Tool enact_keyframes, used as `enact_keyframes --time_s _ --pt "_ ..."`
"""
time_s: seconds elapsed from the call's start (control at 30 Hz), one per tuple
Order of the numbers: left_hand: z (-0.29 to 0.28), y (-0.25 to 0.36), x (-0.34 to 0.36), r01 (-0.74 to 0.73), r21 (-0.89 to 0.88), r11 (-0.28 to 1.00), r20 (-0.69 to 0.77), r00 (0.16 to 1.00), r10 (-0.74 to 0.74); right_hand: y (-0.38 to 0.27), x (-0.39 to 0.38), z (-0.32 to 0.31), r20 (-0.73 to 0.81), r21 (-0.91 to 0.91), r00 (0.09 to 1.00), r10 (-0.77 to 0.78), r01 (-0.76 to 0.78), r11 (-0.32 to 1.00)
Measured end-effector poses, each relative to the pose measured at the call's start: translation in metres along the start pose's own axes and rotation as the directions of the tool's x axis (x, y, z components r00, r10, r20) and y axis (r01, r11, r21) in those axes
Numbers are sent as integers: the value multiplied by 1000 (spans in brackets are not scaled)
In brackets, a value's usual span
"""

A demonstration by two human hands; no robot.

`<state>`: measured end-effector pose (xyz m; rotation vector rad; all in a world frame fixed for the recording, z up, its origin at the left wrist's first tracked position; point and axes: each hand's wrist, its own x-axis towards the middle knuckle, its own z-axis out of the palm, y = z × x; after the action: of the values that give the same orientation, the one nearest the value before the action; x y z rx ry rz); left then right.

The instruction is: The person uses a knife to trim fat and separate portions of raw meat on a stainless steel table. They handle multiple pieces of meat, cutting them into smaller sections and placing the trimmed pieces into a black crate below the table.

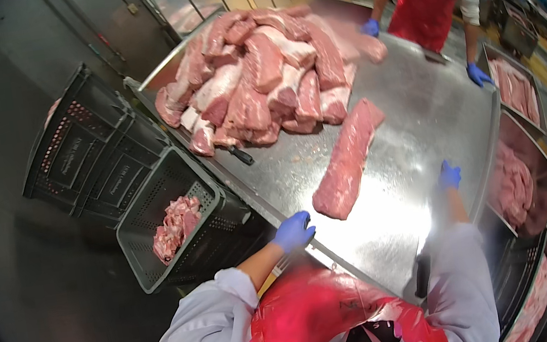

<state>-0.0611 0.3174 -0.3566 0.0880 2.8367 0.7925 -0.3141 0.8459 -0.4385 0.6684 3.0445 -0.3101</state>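
My left hand (294,232), in a blue glove, is at the near left edge of the steel table. Its fingers are curled, with a small dark thing at their tips that I cannot make out. Over the right part of the table is my right hand (450,175), also blue-gloved, its fingers apart and nothing visible in them. Between and beyond my hands lies a long boneless pork loin (346,164), touched by neither. Beside my right forearm rests a knife with a black handle (422,276). Another black-handled knife (240,155) pokes out from under the meat pile.
A large heap of pork pieces (265,60) covers the table's far left. A dark perforated crate (132,250) with trimmings stands at left, more crates behind it. Meat-filled bins (544,168) line the right side. A co-worker in a red apron (428,6) stands at the far edge.
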Motion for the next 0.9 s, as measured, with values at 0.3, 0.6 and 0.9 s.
enact_keyframes --time_s 0.3,0.6,0.9 --pt "-81 53 -28 -8 -342 940 -167 985 -52 -100 -65 -81 -240 771 910 -339 391 503" --pt "-119 72 -21 54 -964 262 52 999 -12 -200 -279 -189 -370 705 517 -772 698 129" --pt "-312 -173 -185 151 -522 839 -631 594 -500 148 -309 -66 -109 486 942 -319 330 809"
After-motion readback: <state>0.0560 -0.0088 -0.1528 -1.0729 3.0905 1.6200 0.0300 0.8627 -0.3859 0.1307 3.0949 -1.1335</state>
